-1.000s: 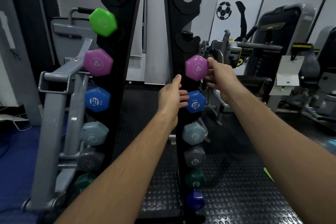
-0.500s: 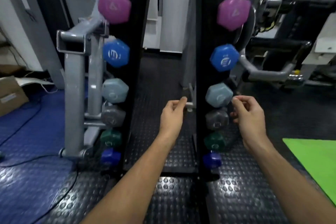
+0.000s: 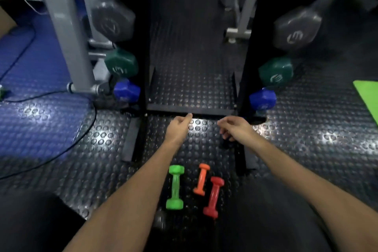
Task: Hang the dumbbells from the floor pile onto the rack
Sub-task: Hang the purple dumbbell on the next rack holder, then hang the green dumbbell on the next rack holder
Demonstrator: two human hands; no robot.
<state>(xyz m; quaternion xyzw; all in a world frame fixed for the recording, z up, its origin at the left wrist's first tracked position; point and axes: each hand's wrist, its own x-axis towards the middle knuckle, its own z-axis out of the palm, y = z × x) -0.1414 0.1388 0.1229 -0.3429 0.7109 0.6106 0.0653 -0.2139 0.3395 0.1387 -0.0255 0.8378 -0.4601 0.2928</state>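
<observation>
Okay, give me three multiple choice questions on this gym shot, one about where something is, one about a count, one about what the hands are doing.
1. Where does the green dumbbell lie among the floor dumbbells?
A. leftmost
B. middle
C. rightmost

2. How many small dumbbells lie on the floor mat near the person?
A. one
B. three
C. five

3. What is the right hand holding?
A. the red dumbbell
B. the orange dumbbell
C. nothing

Answers: 1 A, it lies left of the orange and red ones. 2 B, green, orange and red are the only ones on the floor. 3 C, its fingers hang loosely curled above the mat, as do those of the left hand.
</observation>
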